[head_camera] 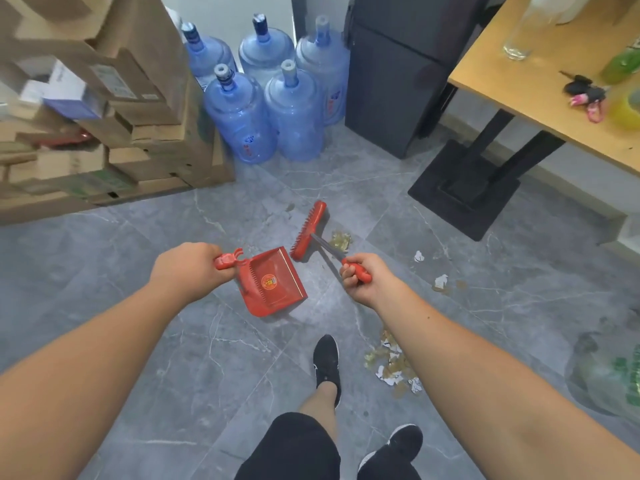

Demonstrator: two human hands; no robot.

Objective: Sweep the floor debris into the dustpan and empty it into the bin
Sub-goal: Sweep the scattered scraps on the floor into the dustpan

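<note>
My left hand [188, 266] grips the handle of a red dustpan [273, 284] that hangs tilted over the grey floor, its mouth toward the lower right. My right hand [362, 275] holds the red grip of a short broom [309, 231]; its red brush head rests on the floor just beyond the dustpan. A small heap of yellowish debris [340, 240] lies right of the brush head. A bigger pile of debris [393, 363] lies near my right forearm, and loose scraps [440, 281] are scattered further right. No bin is clearly visible.
Stacked cardboard boxes [104, 109] fill the left. Several blue water jugs [266, 109] stand at the back beside a dark cabinet [394, 81]. A wooden table [540, 88] with a black base [464, 192] stands at right. A clear bag [609, 375] sits at lower right. My feet [326, 362] are below.
</note>
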